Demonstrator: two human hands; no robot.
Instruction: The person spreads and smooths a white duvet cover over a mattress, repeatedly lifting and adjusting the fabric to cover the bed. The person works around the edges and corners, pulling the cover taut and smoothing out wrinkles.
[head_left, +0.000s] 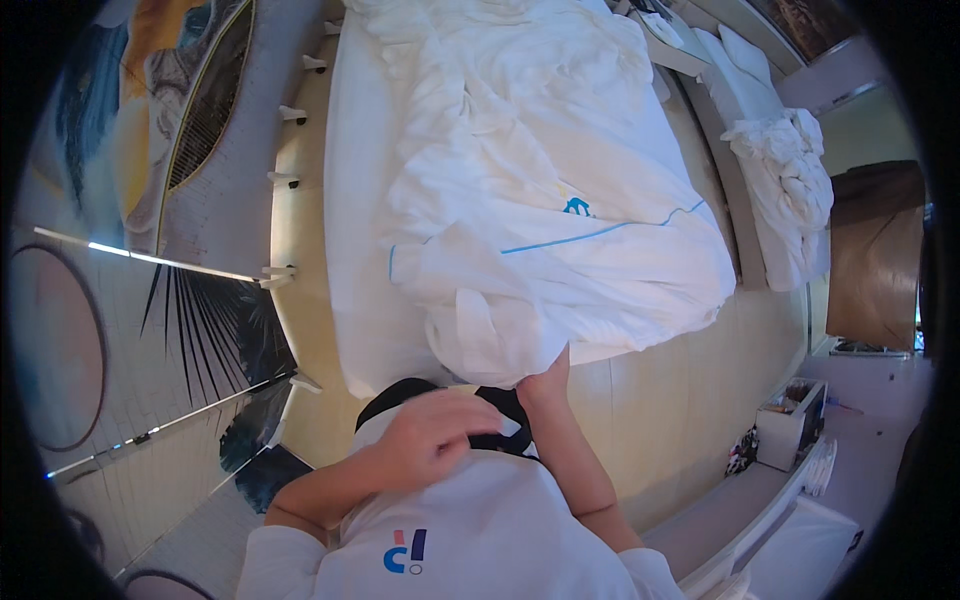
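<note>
A rumpled white duvet (600, 277) with a blue piped line and a small blue emblem is spread over the bed before me. Its near end is bunched towards my waist. My right hand (547, 379) reaches under this near edge; the cloth covers its fingers, so their grip is hidden. Slightly blurred, my left hand (442, 431) hovers in front of my belly, apart from the duvet, with the thumb away from the fingers and nothing visible in it. Along the left side a smooth white sheet (360, 225) shows on the mattress.
Footed decorated panels (217, 172) line the left side, beyond a strip of floor (296, 225). To the right, crumpled white bedding (784, 172) lies on a second bed. A white box (787, 431) with items inside stands at lower right, near a brown chair-like piece (874, 255).
</note>
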